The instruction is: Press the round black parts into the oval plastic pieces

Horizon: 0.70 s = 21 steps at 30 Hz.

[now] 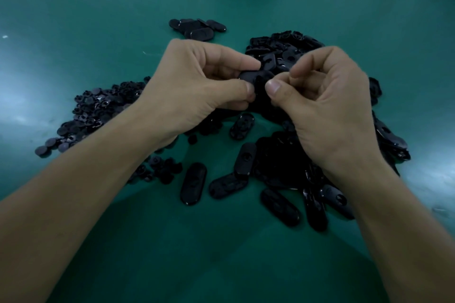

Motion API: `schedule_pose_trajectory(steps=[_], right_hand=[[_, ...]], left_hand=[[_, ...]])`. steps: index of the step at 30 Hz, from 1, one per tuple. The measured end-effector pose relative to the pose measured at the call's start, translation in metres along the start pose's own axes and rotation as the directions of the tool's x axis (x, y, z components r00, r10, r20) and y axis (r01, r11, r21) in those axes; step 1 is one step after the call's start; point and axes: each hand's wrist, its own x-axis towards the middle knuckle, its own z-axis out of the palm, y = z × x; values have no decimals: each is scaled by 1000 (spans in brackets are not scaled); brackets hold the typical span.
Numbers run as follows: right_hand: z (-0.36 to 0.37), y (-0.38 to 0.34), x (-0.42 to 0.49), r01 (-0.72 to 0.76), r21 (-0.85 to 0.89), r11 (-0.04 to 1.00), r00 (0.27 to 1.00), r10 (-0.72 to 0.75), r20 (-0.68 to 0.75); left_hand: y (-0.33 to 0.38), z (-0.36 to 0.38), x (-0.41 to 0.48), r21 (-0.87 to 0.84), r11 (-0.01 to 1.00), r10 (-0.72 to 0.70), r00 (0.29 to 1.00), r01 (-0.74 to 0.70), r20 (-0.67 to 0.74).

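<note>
Closely, left hand [197, 83], right hand [327, 108] thumb-to-thumb

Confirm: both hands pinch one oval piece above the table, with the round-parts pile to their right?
Wrong side. The head view shows the round-parts pile on the left of the hands; the left hand and right hand do pinch one oval piece above the table.

Over the green tabletop [110, 12], the left grip [197, 86] and right grip [327, 106] pinched one oval piece [253, 77] between them. Round parts [98, 110] lay heaped left, more ovals [283, 50] right.
</note>
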Motion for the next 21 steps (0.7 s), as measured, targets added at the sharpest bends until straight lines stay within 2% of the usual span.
schedule_pose_trajectory(steps=[13, 21], right_hand=[[0, -5, -2, 12, -139, 990, 1000, -12, 2], [1, -8, -4, 8, -213, 977, 1000, -11, -13]], left_hand=[[-1, 4, 1, 84, 995, 46, 999, -47, 20], [-6, 7, 1, 229, 966, 118, 993, -120, 25]])
